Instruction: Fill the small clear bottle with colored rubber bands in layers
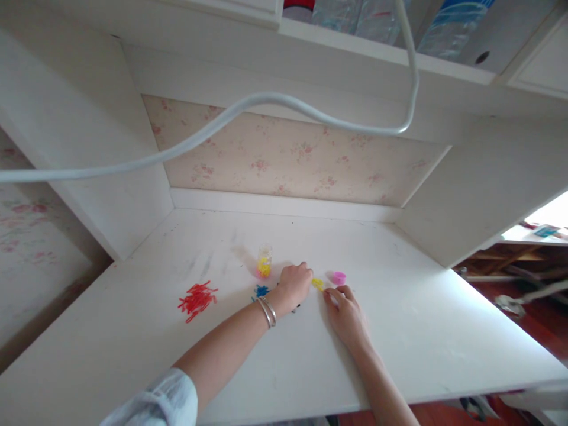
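A small pile of thin yellow rubber bands (318,284) lies on the white desktop between my hands. My left hand (295,287), with bracelets at its wrist, is closed beside the pile's left side; anything in its fingers is hidden. From the right, my right hand (347,313) pinches the near end of the yellow bands between thumb and fingertip. A clear jar (265,255) with yellow pieces inside stands open behind my left wrist. Blue bands (261,291) lie partly behind that wrist, and a few dark pieces (296,308) show beneath the hand. Beyond my right hand is a pink lid (339,278).
A pile of red bands (197,300) lies to the left on the desktop (275,373). White side panels and a low back ledge (284,201) enclose the desk. Across the upper view runs a thick white cable (275,99), below a shelf with plastic bottles (452,26).
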Motion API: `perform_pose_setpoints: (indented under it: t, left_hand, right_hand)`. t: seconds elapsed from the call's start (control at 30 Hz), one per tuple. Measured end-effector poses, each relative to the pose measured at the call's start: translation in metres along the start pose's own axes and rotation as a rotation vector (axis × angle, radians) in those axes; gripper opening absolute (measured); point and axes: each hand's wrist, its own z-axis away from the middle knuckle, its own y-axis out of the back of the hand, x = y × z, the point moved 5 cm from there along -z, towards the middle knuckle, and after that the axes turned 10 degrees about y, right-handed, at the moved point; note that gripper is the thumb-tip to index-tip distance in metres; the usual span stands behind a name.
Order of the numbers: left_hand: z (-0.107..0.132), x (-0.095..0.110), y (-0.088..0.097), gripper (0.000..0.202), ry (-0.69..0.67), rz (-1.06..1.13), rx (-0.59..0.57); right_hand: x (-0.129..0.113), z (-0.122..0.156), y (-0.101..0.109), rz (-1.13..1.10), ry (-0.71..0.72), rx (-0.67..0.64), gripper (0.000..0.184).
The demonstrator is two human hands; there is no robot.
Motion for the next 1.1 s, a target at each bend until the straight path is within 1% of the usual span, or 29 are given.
perform_pose_setpoints:
  t: [0.1,0.3,0.6,0.73,0.83,0.93,1.03,1.1]
  left_hand:
    - [0.002,-0.005,-0.001,0.024,0.018,0.016,0.002]
    - [0.009,-0.014,0.0,0.027,0.056,0.067,0.0]
    - [0.008,-0.014,0.01,0.039,0.092,0.138,0.046]
    - [0.008,-0.013,0.013,0.033,0.089,0.16,0.051]
    - [0.012,-0.012,0.017,0.029,0.084,0.169,0.05]
    - [0.024,-0.011,0.026,0.029,0.072,0.191,0.089]
    - [0.044,-0.015,0.046,0.028,0.059,0.259,0.209]
    - [0.06,-0.023,0.062,0.028,0.062,0.313,0.295]
  right_hand:
    - [0.0,0.0,0.0,-0.009,0.015,0.021,0.04]
    - [-0.001,-0.001,0.0,-0.015,0.022,0.023,0.039]
    - [0.001,-0.005,-0.001,-0.071,0.013,0.043,0.034]
    - [0.002,-0.004,-0.002,-0.108,0.023,0.059,0.036]
    - [0.003,-0.003,-0.001,-0.134,0.02,0.082,0.038]
    - [0.005,0.0,-0.001,-0.154,-0.002,0.104,0.038]
    - [0.008,0.001,0.0,-0.183,-0.032,0.123,0.039]
    - [0.01,0.002,0.001,-0.207,-0.052,0.147,0.041]
